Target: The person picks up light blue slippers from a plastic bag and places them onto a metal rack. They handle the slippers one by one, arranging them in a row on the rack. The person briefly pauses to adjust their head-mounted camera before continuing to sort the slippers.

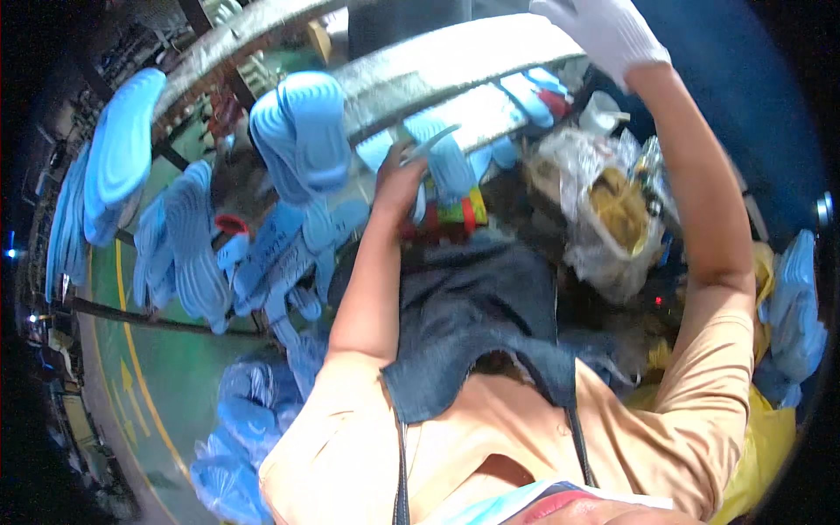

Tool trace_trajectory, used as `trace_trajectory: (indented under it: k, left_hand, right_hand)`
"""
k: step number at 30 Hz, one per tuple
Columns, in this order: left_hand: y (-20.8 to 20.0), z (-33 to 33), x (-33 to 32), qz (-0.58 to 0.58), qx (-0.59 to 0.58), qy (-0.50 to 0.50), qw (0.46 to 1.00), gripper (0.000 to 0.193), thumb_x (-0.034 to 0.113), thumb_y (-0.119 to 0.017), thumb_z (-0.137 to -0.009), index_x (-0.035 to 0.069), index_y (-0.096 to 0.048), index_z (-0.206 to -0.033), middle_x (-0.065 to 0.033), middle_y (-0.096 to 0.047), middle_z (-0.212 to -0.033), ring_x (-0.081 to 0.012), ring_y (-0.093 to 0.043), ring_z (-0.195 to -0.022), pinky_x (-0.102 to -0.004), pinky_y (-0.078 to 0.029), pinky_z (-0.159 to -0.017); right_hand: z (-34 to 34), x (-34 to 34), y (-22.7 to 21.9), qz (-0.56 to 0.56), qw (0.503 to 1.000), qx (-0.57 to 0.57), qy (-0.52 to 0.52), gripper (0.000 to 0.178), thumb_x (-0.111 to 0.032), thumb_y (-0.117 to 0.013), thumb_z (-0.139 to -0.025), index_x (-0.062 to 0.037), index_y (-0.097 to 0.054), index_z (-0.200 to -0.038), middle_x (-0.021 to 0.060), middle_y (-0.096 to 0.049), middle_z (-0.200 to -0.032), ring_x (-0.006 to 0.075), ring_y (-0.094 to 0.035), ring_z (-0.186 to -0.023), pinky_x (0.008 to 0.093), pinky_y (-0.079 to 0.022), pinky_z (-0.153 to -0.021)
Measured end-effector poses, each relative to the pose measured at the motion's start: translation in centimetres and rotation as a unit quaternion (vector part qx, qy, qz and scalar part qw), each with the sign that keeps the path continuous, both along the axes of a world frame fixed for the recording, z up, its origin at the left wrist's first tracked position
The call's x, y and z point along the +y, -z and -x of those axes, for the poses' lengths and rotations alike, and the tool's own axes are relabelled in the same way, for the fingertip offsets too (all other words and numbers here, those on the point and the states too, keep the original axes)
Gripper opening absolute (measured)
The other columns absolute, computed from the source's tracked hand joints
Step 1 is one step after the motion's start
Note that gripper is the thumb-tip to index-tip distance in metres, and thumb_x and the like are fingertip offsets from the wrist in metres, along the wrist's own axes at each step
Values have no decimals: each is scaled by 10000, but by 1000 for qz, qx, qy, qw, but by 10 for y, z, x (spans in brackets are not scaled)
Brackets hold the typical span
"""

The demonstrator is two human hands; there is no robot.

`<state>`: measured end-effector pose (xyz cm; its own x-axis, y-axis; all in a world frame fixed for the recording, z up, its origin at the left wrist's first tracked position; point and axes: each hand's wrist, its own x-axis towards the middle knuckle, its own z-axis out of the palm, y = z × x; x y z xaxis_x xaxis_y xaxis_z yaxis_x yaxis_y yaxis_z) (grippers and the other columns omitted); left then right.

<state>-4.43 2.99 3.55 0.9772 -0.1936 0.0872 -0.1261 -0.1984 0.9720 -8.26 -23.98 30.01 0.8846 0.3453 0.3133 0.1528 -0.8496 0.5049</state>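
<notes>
My bare left hand (401, 179) is closed on a thin pale blue-grey piece (435, 140), seen nearly edge-on and blurred. Just beyond and beside it lie light blue ridged shoe soles (451, 168) on the lit work surface. Up at the top right, my right hand (608, 35) wears a white knitted glove and reaches past the end of a pale curved ledge (472, 48). Its visible fingers are stretched out, with nothing seen in them; the picture's top edge cuts off part of the hand.
Stacks of blue soles hang over a rail at left (127, 149) and centre (302, 136). A clear plastic bag (604, 210) with brownish contents stands right of my apron (477, 297). Blue bags (241, 437) lie low left, beside a green floor (157, 367) with yellow lines.
</notes>
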Motion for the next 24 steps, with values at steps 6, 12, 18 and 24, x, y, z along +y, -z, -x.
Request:
trace_trajectory:
  k: [6, 12, 18, 24]
  left_hand:
    - [-39, 112, -58, 208, -20, 225, 952, 696, 185, -672, -799, 13, -419, -1423, -208, -526, -1330, -295, -513, -1227, -385, -383, -1049]
    - [-65, 158, -79, 263, -132, 348, 890, 743, 76, -625, -817, 7, -311, -1487, -200, -415, -1463, -314, -416, -1356, -403, -292, -1145]
    - [-77, 165, -81, 383, 17, 407, 829, 646, -12, -473, -826, 12, -370, -1463, -189, -468, -1431, -269, -475, -1314, -378, -368, -1103]
    - [-83, 174, -94, 370, 36, 396, 839, 601, 56, -539, -867, 5, -390, -1447, -188, -530, -1362, -259, -520, -1251, -370, -387, -1080]
  right_hand:
    - [151, 16, 155, -685, 603, 397, 98, 437, -478, -565, -938, -64, -661, -1042, 93, -674, -791, 177, -643, -694, 325, -506, -631]
    - [199, -5, 190, -896, 415, 158, 16, 349, -354, -625, -921, -28, -676, -806, 66, -599, -557, 114, -543, -447, 213, -362, -407]
    - [230, -5, 162, -943, 308, 112, -60, 256, -217, -609, -951, -19, -631, -1112, 86, -706, -911, 126, -678, -712, 221, -531, -589]
    - [243, -40, 165, -903, 388, 177, -58, 258, -249, -633, -942, -29, -667, -1072, 81, -706, -927, 139, -685, -766, 251, -555, -662]
